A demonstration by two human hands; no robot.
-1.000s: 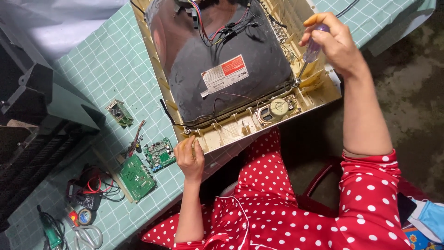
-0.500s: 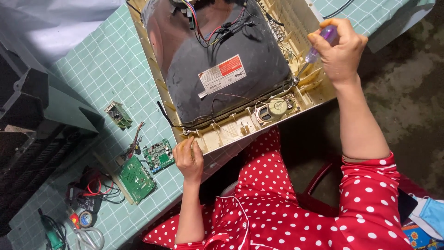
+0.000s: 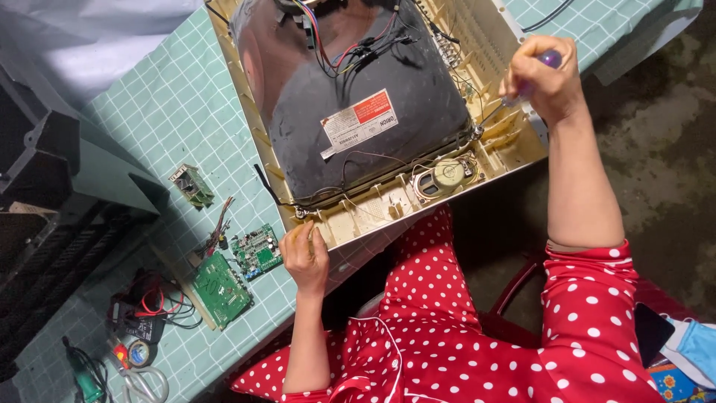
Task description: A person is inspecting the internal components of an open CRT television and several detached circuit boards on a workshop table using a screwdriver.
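An opened cathode-ray television [image 3: 373, 127] lies face down at the desk's [image 3: 149, 119] near edge, its back cover already off, so the dark picture tube, its wiring and a small round speaker [image 3: 445, 177] in the cream front shell are exposed. The right hand [image 3: 543, 80] is closed in a fist around a screwdriver [image 3: 531, 78] with a purple handle, its tip set down into the shell's right corner beside the tube. The left hand [image 3: 304, 254] rests with curled fingers pressed on the shell's near left corner, steadying it at the desk edge. Judging by this, the strip-down looks well along: two green circuit boards [image 3: 237, 270] and a smaller module [image 3: 192, 184] lie out on the desk toward its left edge, near a tangle of wires and scissors [image 3: 145, 384]. The tube and speaker remain mounted in the shell.
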